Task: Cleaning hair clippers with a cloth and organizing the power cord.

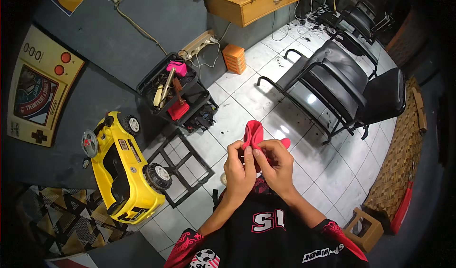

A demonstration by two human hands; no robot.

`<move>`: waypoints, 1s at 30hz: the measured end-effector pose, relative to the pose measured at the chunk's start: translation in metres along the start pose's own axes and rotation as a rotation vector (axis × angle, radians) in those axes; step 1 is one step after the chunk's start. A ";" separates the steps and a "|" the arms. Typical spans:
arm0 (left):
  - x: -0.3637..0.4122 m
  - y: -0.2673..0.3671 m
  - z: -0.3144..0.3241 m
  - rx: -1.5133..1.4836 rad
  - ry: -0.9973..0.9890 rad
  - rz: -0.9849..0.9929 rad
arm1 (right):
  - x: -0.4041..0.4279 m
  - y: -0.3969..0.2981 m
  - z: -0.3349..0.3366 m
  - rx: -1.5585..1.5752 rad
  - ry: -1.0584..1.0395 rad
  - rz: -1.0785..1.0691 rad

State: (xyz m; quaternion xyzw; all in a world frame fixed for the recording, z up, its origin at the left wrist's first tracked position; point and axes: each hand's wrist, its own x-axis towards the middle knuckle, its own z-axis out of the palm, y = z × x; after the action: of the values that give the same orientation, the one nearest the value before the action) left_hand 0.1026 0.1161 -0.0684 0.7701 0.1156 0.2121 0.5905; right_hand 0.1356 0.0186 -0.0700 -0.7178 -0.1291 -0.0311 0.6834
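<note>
A small red cloth piece (253, 132) is pinched between my two hands in front of my chest. It looks knitted, like a sock or a glove; I cannot tell which. Its upper end is folded into a loop above my fingertips, and another red end sticks out beyond my right hand. My left hand (241, 168) grips the fabric with thumb and fingers. Close beside it, my right hand (274, 163) holds the same cloth, the two thumbs nearly touching. The part of the cloth behind my fingers is hidden.
A yellow ride-on toy car (126, 172) stands at the left by a black metal frame (183, 168). Beyond is a black trolley (199, 106) with tools. Black padded chairs (338, 75) stand right, near a woven bench (395, 161). A wooden drawer shelf (256, 10) hangs on the wall.
</note>
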 end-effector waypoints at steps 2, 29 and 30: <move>-0.002 0.001 0.001 0.020 0.001 0.026 | 0.001 -0.006 -0.001 -0.168 0.032 -0.088; 0.007 -0.001 -0.016 -0.115 -0.093 -0.122 | -0.004 -0.010 -0.005 -0.318 -0.008 -0.200; 0.006 -0.004 -0.016 -0.119 -0.097 -0.128 | -0.004 -0.009 -0.005 -0.320 -0.007 -0.200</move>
State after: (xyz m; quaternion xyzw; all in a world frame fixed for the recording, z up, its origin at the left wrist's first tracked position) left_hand 0.1012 0.1336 -0.0674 0.7341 0.1232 0.1428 0.6524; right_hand 0.1302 0.0136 -0.0623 -0.8009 -0.1957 -0.1168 0.5537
